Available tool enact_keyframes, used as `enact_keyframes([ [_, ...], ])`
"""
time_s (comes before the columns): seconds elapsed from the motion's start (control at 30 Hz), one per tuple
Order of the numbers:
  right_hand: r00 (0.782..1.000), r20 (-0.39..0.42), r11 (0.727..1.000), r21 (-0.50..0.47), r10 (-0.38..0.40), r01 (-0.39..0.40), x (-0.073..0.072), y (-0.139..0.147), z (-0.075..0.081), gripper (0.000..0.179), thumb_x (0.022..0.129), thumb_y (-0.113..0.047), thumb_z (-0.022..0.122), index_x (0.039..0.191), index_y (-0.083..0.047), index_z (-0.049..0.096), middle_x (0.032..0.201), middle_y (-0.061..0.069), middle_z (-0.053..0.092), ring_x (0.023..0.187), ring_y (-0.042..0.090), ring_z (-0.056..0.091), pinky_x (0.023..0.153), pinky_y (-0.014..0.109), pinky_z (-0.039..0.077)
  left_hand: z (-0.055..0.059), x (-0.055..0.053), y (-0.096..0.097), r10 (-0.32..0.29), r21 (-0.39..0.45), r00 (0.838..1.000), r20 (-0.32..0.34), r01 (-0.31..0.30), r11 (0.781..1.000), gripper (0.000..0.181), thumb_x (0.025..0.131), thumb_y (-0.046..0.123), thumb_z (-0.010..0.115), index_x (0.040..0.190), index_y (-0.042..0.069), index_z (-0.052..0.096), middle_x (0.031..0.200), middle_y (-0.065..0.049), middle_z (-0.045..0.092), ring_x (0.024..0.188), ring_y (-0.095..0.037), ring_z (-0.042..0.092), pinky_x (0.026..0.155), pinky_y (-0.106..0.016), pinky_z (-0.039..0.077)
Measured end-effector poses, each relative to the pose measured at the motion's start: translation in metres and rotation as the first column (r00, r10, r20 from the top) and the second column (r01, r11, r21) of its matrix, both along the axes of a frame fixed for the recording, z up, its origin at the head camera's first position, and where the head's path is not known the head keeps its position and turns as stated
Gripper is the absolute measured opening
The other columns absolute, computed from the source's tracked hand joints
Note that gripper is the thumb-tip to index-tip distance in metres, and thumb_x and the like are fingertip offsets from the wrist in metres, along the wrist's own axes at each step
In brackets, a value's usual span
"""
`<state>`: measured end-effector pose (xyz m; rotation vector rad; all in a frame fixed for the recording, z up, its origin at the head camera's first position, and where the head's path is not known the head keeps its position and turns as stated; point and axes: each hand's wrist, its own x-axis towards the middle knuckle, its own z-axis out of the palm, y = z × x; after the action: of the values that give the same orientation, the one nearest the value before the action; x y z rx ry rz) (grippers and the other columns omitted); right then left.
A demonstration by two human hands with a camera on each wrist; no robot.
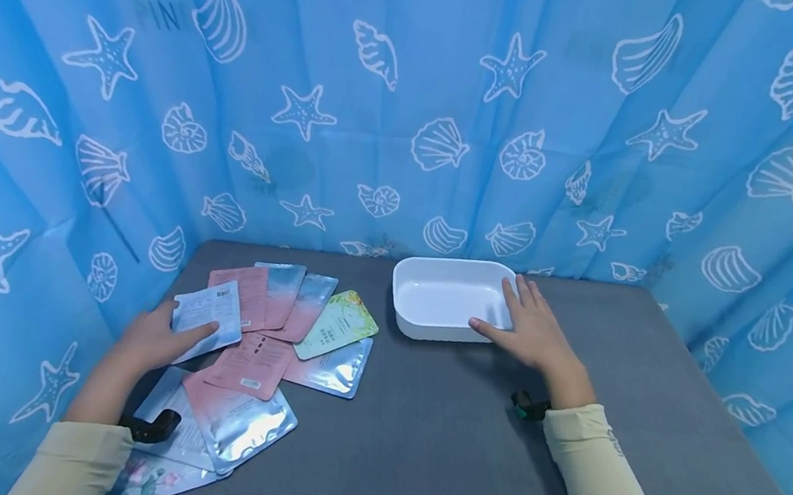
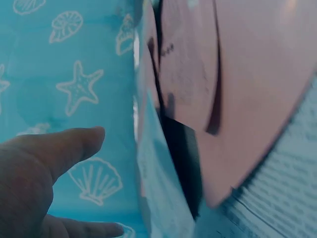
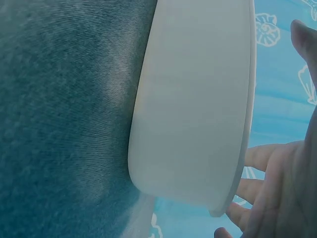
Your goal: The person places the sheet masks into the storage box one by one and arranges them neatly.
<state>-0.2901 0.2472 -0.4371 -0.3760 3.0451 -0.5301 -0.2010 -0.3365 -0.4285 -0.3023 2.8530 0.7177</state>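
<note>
On the left, my left hand [image 1: 156, 338] hovers around a pale blue-white sheet mask packet [image 1: 214, 307], its thumb reaching over the packet in the head view. In the left wrist view, the thumb and a finger [image 2: 74, 144] are extended and spread apart. Beneath and around lie overlapping mask packets, including a pink one [image 1: 250, 363] and a silver-pink one [image 1: 250, 426]. My right hand [image 1: 533, 326] spreads its fingers over the right end of a white rectangular tub [image 1: 424, 332]. From the right wrist, straight fingers show at the rim of the tub [image 3: 193, 99].
A green-and-yellow packet [image 1: 337, 326] and a shiny silver one [image 1: 340, 367] lie at the right side of the pile. A flowered packet [image 1: 161, 481] is at the front. The grey tabletop [image 1: 419, 443] meets a blue shell-print curtain [image 1: 410, 120] behind.
</note>
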Motion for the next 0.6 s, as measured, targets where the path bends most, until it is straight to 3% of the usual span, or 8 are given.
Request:
enact_keyframes([
  [0.23, 1.0, 0.005, 0.999, -0.036, -0.012, 0.012, -0.002, -0.002, -0.002, 0.115, 0.095, -0.08, 0.052, 0.17, -0.005, 0.009, 0.178, 0.023, 0.0, 0.165, 0.046, -0.002, 0.129, 0.071, 0.01, -0.005, -0.006, -0.005, 0.013, 0.045, 0.999, 0.04, -0.015, 0.999, 0.113, 0.101, 0.067, 0.054, 0.16, -0.019, 0.01, 0.158, -0.047, 0.024, 0.135, -0.063, 0.038, 0.11, -0.076, 0.041],
  [0.6, 0.999, 0.041, 0.997, -0.071, -0.03, 0.033, -0.003, -0.003, -0.008, 0.116, 0.094, -0.082, 0.051, 0.171, -0.007, 0.008, 0.179, 0.022, -0.003, 0.165, 0.046, -0.004, 0.127, 0.074, 0.011, -0.014, -0.017, -0.006, 0.047, 0.059, 0.999, 0.008, -0.048, 0.997, 0.109, 0.1, 0.064, 0.059, 0.16, -0.016, 0.016, 0.156, -0.045, 0.031, 0.134, -0.06, 0.043, 0.11, -0.074, 0.043],
])
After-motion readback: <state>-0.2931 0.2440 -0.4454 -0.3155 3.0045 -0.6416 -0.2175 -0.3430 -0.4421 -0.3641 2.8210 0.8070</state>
